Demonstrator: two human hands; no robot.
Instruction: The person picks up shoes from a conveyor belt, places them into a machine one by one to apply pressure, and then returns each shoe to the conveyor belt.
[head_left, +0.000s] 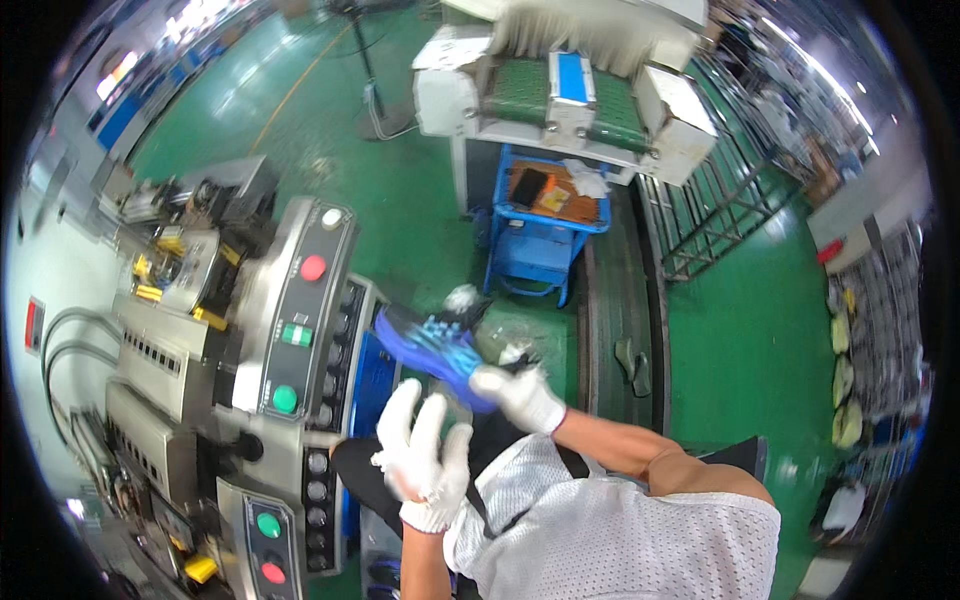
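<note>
My right hand (517, 394), in a white knit glove, grips a blue and purple sports shoe (431, 345) by one end. The shoe is tilted, its dark far end pointing up and left, towards the control panel of a machine. Below the shoe, my left hand (424, 450), gloved too, has its fingers spread and holds nothing; it does not appear to touch the shoe. Something white and black, blurred, shows behind the shoe. Left of both hands is a metal machine with a grey control panel (307, 315) bearing red and green buttons.
A second button panel (268, 540) sits at the lower left. Ahead are a blue cart (551, 217) with items on its top and a conveyor machine (555, 120) with a green belt. A floor-level track (622, 300) holding two shoe-like pieces runs beside metal racks (720, 217) on the right.
</note>
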